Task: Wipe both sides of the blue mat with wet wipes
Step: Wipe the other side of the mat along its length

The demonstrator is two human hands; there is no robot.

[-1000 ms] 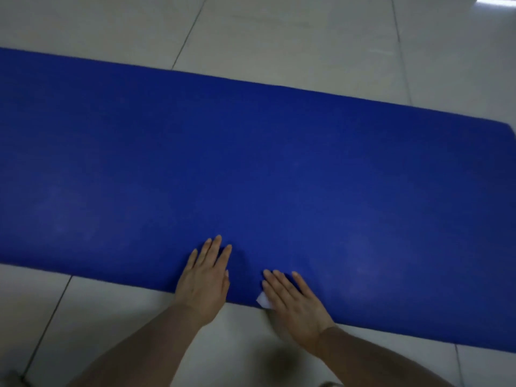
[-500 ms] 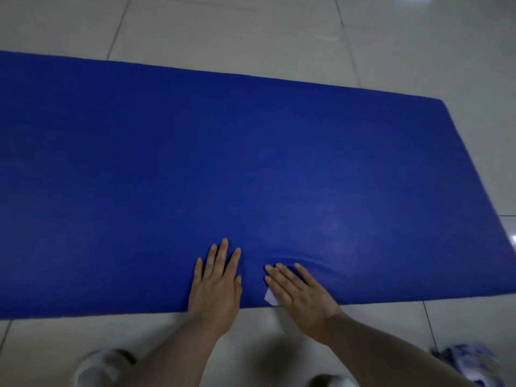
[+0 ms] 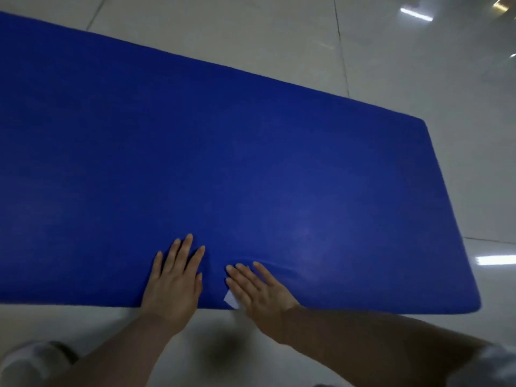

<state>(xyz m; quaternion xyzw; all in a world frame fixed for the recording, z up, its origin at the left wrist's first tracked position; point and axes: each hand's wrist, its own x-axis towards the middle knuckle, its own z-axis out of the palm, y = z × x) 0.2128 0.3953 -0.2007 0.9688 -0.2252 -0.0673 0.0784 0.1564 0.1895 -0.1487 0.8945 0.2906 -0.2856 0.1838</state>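
On a pale, glossy tiled floor (image 3: 251, 37), seen from the head camera, the long blue foam mat (image 3: 223, 163) lies flat and spread out, its right end with rounded corners in view and its left end running out of frame. You lean over its near edge with both hands planted on it: your left hand (image 3: 174, 280) rests palm down with straight, slightly spread fingers, holding nothing, while your right hand (image 3: 258, 289) lies flat with extended fingers pressing a small white wet wipe (image 3: 231, 299) against the mat, only a corner of the wipe peeking out beside the palm. A shallow ripple in the foam rises just ahead of your right fingertips, which suggests you are bearing down as you wipe. A blurred grey-white shape (image 3: 30, 361) sits at the lower left corner of the frame; what it is cannot be told. No clear wet sheen or streaks mark off cleaned areas, so how much of this face is done cannot be read. Judging by the wipe sitting at the near edge, most of the visible side may remain, and the underside has yet to be turned up and wiped.
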